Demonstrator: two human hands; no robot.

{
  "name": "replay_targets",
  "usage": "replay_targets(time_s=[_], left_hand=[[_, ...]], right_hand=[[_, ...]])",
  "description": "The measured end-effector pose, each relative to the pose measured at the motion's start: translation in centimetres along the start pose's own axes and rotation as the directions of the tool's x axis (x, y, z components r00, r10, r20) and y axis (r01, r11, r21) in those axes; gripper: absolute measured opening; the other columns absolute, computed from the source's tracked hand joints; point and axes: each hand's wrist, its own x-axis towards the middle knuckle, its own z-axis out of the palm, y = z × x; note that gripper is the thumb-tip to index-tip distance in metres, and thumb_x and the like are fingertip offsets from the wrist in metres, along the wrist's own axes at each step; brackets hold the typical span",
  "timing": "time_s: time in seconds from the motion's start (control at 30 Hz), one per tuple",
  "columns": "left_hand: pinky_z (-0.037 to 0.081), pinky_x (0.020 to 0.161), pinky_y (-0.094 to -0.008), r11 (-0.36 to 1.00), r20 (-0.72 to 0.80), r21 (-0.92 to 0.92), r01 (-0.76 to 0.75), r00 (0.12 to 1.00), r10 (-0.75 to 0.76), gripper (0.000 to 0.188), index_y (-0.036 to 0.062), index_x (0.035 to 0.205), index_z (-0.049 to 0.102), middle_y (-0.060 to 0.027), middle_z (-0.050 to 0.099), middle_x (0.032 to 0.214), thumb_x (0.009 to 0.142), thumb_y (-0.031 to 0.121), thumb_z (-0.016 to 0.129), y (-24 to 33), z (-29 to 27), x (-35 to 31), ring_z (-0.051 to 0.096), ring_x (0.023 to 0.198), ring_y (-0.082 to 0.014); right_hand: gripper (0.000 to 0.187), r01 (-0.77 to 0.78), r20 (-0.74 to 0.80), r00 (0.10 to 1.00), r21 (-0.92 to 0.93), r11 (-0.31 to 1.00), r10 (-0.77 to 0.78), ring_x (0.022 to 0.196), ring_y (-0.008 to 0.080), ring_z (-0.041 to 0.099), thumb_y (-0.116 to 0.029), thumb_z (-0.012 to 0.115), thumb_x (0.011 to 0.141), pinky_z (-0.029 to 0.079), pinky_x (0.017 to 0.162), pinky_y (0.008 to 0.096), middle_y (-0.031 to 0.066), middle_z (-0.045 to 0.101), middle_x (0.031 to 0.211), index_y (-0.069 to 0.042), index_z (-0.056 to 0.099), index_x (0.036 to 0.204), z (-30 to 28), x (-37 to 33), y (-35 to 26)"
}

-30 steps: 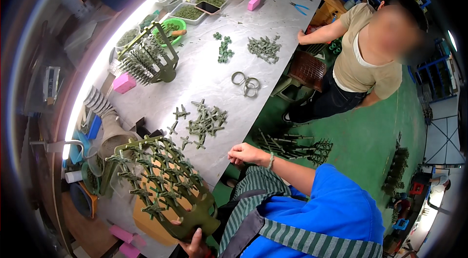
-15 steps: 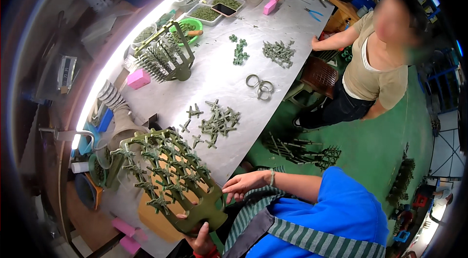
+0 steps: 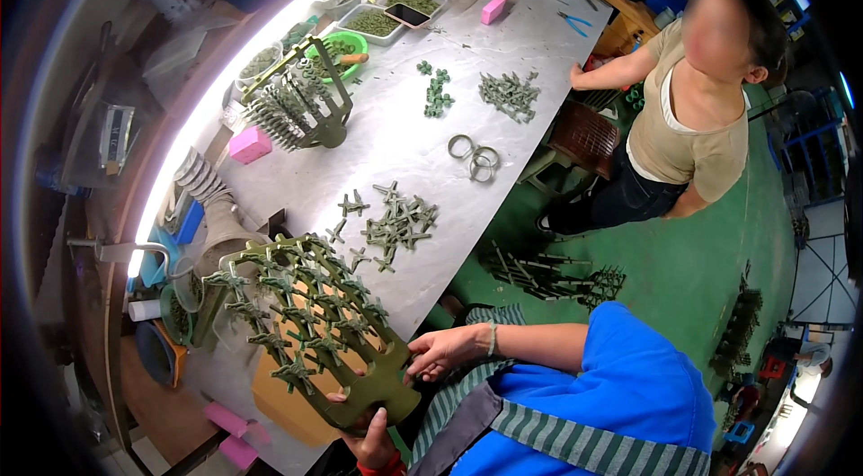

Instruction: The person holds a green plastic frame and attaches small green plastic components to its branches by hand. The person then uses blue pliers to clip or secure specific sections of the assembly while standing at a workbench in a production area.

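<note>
Grey marbled table [image 3: 382, 152] carries piled green crosses [image 3: 400, 222], three rings [image 3: 473, 154] and two small green heaps [image 3: 510, 97]. Rack [image 3: 331, 131] stands at left near pink block [image 3: 249, 144]; blue pliers [image 3: 569, 18] lie toward far end.

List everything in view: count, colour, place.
latticed rack: 1, olive, lower left
crosses: pile, green, centre
loaded rack: 1, olive, upper left
rings: 3, olive, centre
small-part piles: 2, green, beyond rings
trays: 2, white, upper centre
phone: 1, black, at trays
bowl: 1, green, behind loaded rack
pliers: 1, blue, far right table
blocks: several, pink, scattered
table: 1, grey, centre
seat: 1, brown, right
floor pieces: uncounted, green, right
co-worker: 1, tan top, right
left hand: 1, gripping latticed rack's base
right hand: 1, at that base
</note>
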Motion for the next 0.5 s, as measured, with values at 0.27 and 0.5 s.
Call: replay_targets(time_s=[0.27,0.5], left_hand=[[0.029,0.114,-0.0502,0.999,-0.016,0.041,0.004,1.000,-0.003,0.082,0.0132,0.149,0.030,-0.0240,0.035,0.148,0.075,-0.014,0.054,-0.3,0.0,-0.2,0.040,0.135,-0.0349],[0.033,0.111,-0.0482,0.999,-0.003,0.052,-0.001,1.000,0.001,0.070,0.0101,0.138,0.036,-0.0238,0.039,0.143,0.075,-0.011,0.056,0.2,1.1,-0.1,0.043,0.131,-0.0348]], right_hand=[[0.024,0.032,-0.081,0.996,-0.113,0.993,-0.041,0.073,0.0048,0.059,-0.008,0.058,0.094,0.048,0.061,0.0169,0.0028,0.065,0.102,-0.002,0.056,0.117,0.2,1.1,0.8],[0.020,0.095,-0.099,0.990,-0.061,0.994,-0.101,0.069,0.0038,0.055,-0.007,0.054,0.094,0.046,0.061,0.0178,0.0000,0.063,0.095,-0.004,0.056,0.114,0.9,0.8,1.0]])
